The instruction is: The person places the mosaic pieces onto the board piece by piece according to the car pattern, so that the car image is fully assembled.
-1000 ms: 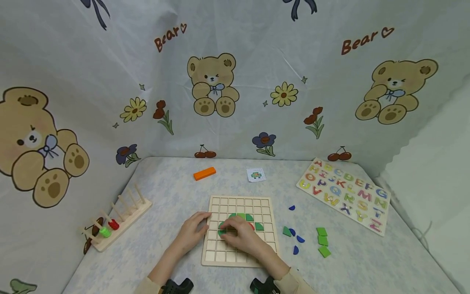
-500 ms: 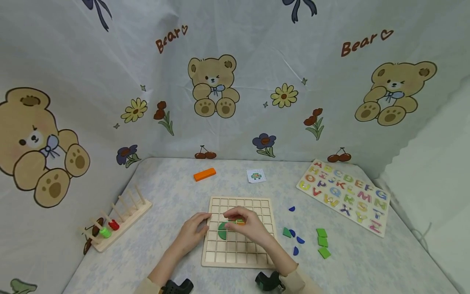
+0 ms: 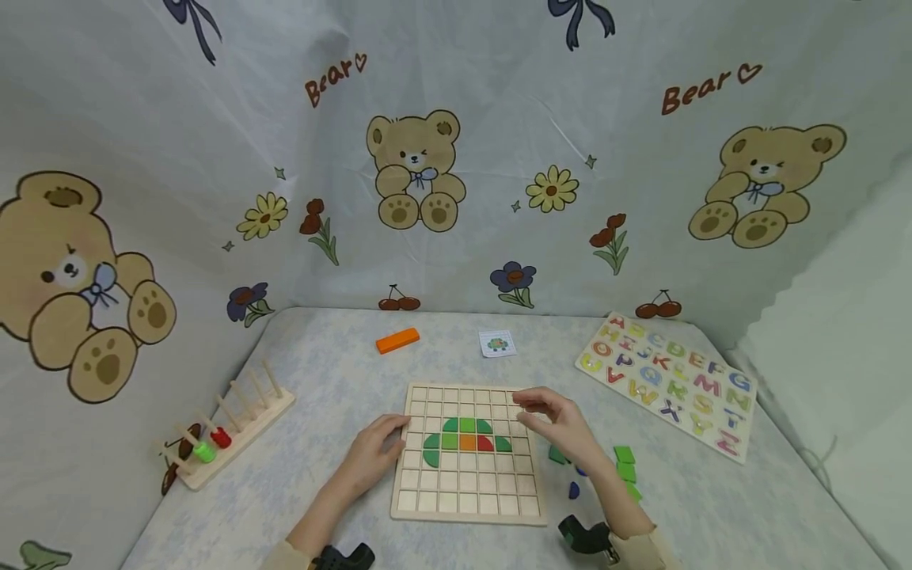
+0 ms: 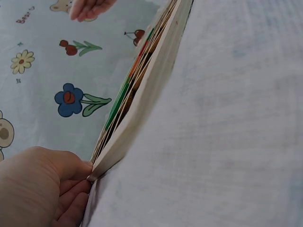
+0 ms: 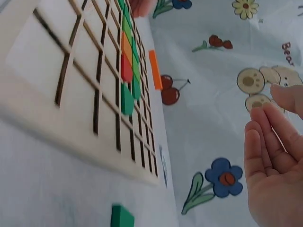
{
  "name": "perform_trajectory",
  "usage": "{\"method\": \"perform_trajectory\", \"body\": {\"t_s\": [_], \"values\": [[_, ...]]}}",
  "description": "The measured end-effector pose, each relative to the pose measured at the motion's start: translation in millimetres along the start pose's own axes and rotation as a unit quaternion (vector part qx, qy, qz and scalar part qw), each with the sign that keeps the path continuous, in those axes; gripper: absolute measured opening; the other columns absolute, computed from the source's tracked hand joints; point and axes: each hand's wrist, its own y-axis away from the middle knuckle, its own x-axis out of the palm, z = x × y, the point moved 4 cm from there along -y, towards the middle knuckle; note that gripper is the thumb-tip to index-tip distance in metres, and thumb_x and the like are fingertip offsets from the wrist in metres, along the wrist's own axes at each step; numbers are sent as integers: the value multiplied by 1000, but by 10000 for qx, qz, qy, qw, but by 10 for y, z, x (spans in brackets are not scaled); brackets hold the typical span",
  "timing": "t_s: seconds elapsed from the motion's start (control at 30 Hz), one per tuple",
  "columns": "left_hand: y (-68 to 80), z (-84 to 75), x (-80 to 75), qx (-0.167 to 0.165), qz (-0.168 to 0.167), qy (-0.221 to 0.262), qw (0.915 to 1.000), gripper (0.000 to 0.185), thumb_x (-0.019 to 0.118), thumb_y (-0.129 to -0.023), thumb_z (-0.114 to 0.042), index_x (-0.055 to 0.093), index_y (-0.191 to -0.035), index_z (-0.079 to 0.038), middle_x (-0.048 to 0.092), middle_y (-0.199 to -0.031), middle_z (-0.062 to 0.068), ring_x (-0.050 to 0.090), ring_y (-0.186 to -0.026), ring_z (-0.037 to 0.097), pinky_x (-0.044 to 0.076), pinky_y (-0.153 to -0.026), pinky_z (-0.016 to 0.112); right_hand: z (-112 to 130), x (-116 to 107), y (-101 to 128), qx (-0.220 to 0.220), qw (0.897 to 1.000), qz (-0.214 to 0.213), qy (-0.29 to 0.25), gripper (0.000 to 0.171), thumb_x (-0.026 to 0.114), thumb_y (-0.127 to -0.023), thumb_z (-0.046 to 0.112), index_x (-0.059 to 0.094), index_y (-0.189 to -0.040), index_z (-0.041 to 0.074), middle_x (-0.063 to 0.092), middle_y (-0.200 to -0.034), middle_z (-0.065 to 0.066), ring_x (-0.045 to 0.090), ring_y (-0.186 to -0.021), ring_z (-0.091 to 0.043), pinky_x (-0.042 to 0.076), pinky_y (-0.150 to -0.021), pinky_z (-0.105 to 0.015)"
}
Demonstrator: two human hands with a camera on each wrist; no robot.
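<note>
A wooden grid board [image 3: 467, 503] lies mid-table, with green pieces [image 3: 431, 457], an orange square [image 3: 467, 442] and a red quarter-round piece [image 3: 484, 444] set in its cells. My left hand [image 3: 370, 455] holds the board's left edge; in the left wrist view its thumb [image 4: 75, 166] is at the rim, with the other fingers bent beneath. Over the board's right edge is my right hand [image 3: 566, 431], nothing in it and its fingers loosely bent. Below that hand lie a dark green piece [image 3: 556, 454] and blue half-round pieces [image 3: 574, 491], partly covered by the hand and forearm.
Light green squares [image 3: 625, 454] lie farther right, partly behind the forearm. An alphabet board [image 3: 670, 380] occupies the back right. Toward the back are an orange bar [image 3: 397, 340] and a small picture card [image 3: 497, 343]. A wooden peg rack [image 3: 242, 427] with red and green rings stands left.
My right hand has lifted off the pieces in the middle of the grid and moved right to the board's edge, uncovering the coloured pattern. The left hand has stayed at the left edge.
</note>
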Motion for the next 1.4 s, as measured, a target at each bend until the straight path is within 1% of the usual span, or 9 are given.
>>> {"method": "perform_trajectory", "body": {"t_s": [0.2,0.3,0.5,0.57,0.73,0.83,1.0,1.13,1.4], "values": [[-1,18,12,54,0,-35,10000,39,64,-88,-3,59,-127,-4,57,-125,3,51,-119,21,42,-97,42,-162,-530,300,514,9973,-430,285,28,62,-92,10,60,-118,1,59,-115,-20,56,-103,-30,48,-84,-21],[-2,35,19,31,1,-50,10000,39,64,-88,-4,59,-127,-6,56,-125,2,51,-119,21,41,-98,42,-248,-760,468,847,9939,-606,352,29,61,-93,11,59,-120,-1,59,-116,-16,57,-102,-21,50,-81,-20],[9,48,21,11,12,-113,9999,39,64,-89,-5,58,-128,-7,56,-127,4,50,-121,23,41,-98,43,-399,-1105,762,1291,9873,-862,338,36,59,-95,14,54,-125,-6,60,-114,5,57,-102,-7,49,-81,-16],[10,45,18,17,22,-98,9999,39,64,-89,-5,58,-128,-7,56,-127,4,50,-121,23,41,-98,43,-441,-1178,833,1373,9852,-929,435,38,58,-95,15,53,-126,-7,61,-115,3,57,-102,-6,48,-81,-15],[0,39,20,60,12,-107,9999,40,64,-89,-5,58,-128,-6,56,-127,6,50,-120,24,41,-98,44,-584,-1267,971,1680,9763,-1145,746,39,56,-96,16,53,-127,-7,58,-120,-19,58,-99,-5,48,-79,-15],[-3,43,24,50,11,-140,9999,39,64,-89,-5,58,-128,-6,56,-127,6,50,-120,24,41,-98,44,-688,-1265,1030,1975,9685,-1261,838,42,57,-96,20,52,-128,-6,55,-123,-24,57,-97,0,48,-78,-13],[2,31,16,18,34,-123,9999,40,64,-89,-5,58,-128,-5,55,-127,7,50,-120,25,41,-98,45,-791,-1229,1059,2318,9582,-1394,929,42,58,-96,21,53,-129,-4,55,-125,-22,54,-95,5,47,-78,-12],[-2,1,-1,21,30,-62,10000,40,64,-89,-5,58,-128,-4,56,-127,7,50,-120,25,41,-98,45,-829,-1206,1043,2521,9501,-1267,1329,41,61,-94,20,54,-129,0,56,-126,-17,53,-96,4,45,-79,-11],[1,-6,7,-72,84,-52,9999,41,64,-89,-4,57,-129,-4,55,-128,7,51,-119,25,42,-97,45,-902,-1157,1078,2756,9339,-1091,1999,37,64,-91,20,60,-125,6,60,-123,-12,55,-108,-22,45,-81,-15]]}}
